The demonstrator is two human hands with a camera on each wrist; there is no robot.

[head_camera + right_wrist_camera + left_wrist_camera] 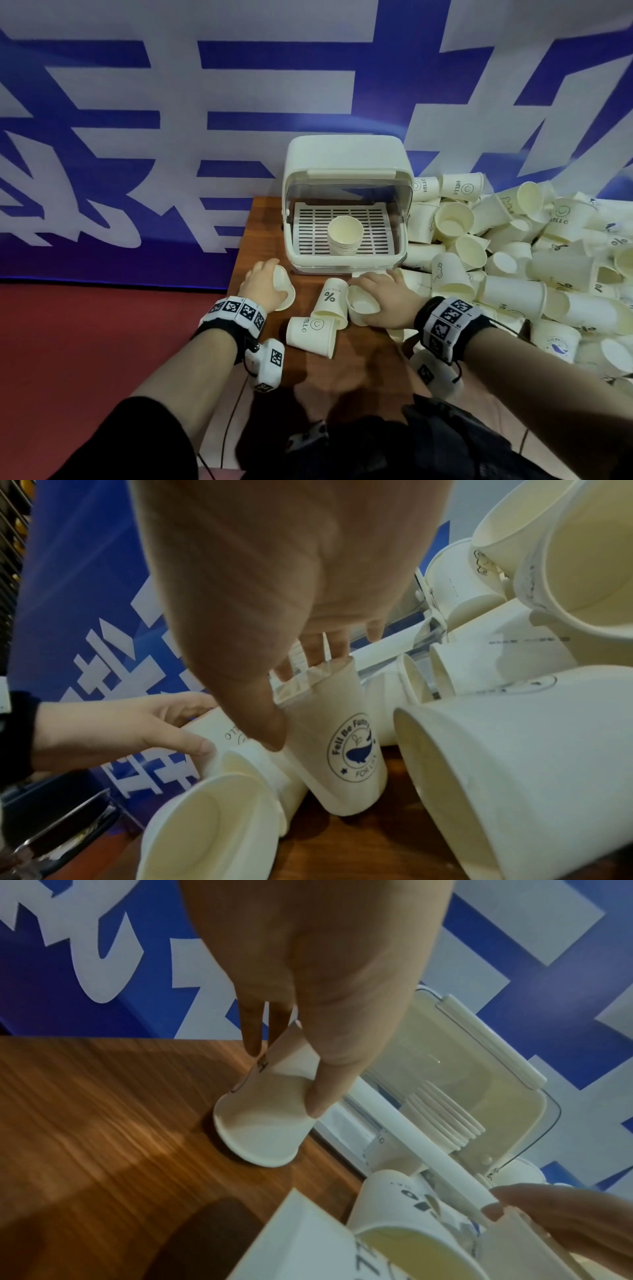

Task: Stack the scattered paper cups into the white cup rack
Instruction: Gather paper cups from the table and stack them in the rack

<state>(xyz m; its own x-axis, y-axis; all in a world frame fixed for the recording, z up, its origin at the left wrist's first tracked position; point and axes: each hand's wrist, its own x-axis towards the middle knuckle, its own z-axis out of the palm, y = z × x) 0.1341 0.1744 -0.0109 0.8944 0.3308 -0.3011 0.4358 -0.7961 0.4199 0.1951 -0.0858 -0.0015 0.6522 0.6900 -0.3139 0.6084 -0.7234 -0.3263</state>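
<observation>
The white cup rack stands open at the back of the wooden table, and a nested stack of paper cups stands on its slotted tray. In front of the rack on the left, my left hand grips a paper cup that is tilted, its rim touching the table; thumb and fingers pinch the cup's sides. My right hand grips a whale-print cup, which lies with its mouth towards me. Two loose cups, one with a % print and one marked HELLO, lie between my hands.
A large pile of several loose paper cups covers the table's right side up to the rack. A blue and white banner hangs behind the table. Red floor lies to the left beyond the table's edge.
</observation>
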